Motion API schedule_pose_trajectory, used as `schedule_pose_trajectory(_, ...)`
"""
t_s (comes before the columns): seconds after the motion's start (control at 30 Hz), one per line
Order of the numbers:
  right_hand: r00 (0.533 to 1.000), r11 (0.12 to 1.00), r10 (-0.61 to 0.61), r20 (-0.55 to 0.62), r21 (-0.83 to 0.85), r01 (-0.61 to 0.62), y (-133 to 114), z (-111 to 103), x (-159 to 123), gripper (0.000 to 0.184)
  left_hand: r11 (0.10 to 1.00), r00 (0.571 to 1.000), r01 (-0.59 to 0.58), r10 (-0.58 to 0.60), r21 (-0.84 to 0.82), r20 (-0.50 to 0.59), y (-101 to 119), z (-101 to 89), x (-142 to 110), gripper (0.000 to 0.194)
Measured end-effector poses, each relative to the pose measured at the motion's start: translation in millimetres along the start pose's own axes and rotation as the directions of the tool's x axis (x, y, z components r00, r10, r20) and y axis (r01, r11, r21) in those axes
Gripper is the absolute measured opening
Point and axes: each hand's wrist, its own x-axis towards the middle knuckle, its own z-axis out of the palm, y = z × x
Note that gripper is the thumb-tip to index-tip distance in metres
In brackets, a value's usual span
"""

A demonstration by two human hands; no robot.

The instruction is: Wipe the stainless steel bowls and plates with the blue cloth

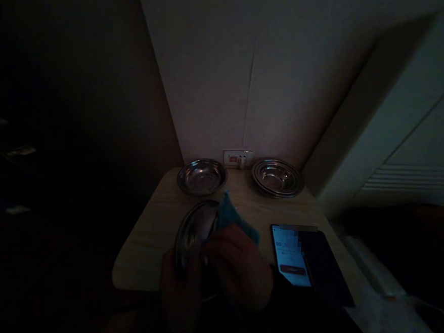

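Observation:
Tilted in front of me is a shiny metal bowl (191, 225), its near rim gripped by my left hand (181, 280). My right hand (240, 264) is closed around a blue cloth (237, 221) and is over the bowl's right side. Part of the cloth sticks up past my fingers; the rest is hidden under the hand. Dim light leaves the lower part of the bowl and my left fingertips hard to make out.
At the back left of the wooden table (147, 232) sits another metal bowl (202, 178). Several nested metal bowls (278, 178) stand back right. A lit phone (289, 257) in a dark open case lies at right. A wall socket (238, 158) holds a plug.

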Motion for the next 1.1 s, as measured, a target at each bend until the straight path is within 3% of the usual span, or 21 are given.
schedule_pose_trajectory(0.07,0.996,0.996,-0.084,-0.024,0.031,0.085,-1.7,6.6,-6.8,0.016,1.000,1.000,-0.010,0.010,-0.008,0.006,-1.6,-0.2,0.7,0.032)
schedule_pose_trajectory(0.13,0.994,0.995,-0.095,-0.058,0.025,0.097,5.1,10.8,-1.0,0.016,1.000,1.000,-0.023,0.023,-0.013,0.012,-2.3,0.1,1.4,0.032)
schedule_pose_trajectory(0.3,0.988,0.995,0.099,-0.119,-0.021,-0.102,23.5,13.8,25.1,0.014,1.000,1.000,0.009,-0.009,-0.017,-0.009,-1.8,2.1,2.2,0.033)
schedule_pose_trajectory(0.53,0.996,1.000,0.024,-0.092,0.001,-0.024,-6.7,25.3,-16.9,0.014,1.000,1.000,-0.014,0.014,0.006,-0.007,-11.0,0.8,6.6,0.032)
schedule_pose_trajectory(0.6,0.994,0.998,0.062,-0.094,-0.019,-0.064,4.7,24.6,-7.7,0.014,1.000,1.000,0.003,-0.003,-0.012,-0.013,-11.4,0.0,5.8,0.033)
schedule_pose_trajectory(0.67,0.976,0.984,0.179,-0.124,0.003,-0.180,22.0,18.6,8.6,0.014,0.999,0.999,0.044,-0.044,-0.016,-0.029,-11.8,-1.1,4.7,0.034)
schedule_pose_trajectory(0.77,0.881,0.885,0.445,-0.159,0.225,-0.406,39.1,2.5,23.1,0.012,0.998,0.997,0.068,-0.068,-0.006,-0.030,-15.1,-3.2,6.2,0.035)
schedule_pose_trajectory(0.87,0.727,0.649,0.679,-0.097,0.543,-0.533,38.2,-12.8,14.5,0.021,0.997,0.998,0.065,-0.066,-0.029,-0.001,-20.2,-5.2,12.9,0.037)
schedule_pose_trajectory(1.0,0.529,0.271,0.846,0.072,0.796,-0.542,29.2,-18.5,-7.7,0.033,0.997,0.996,0.070,-0.067,-0.044,0.055,-25.1,-7.3,22.8,0.036)
schedule_pose_trajectory(1.1,0.443,0.111,0.885,0.143,0.860,-0.499,27.2,-13.6,-16.4,0.035,0.998,0.995,0.056,-0.054,-0.020,0.080,-30.7,-11.2,28.3,0.033)
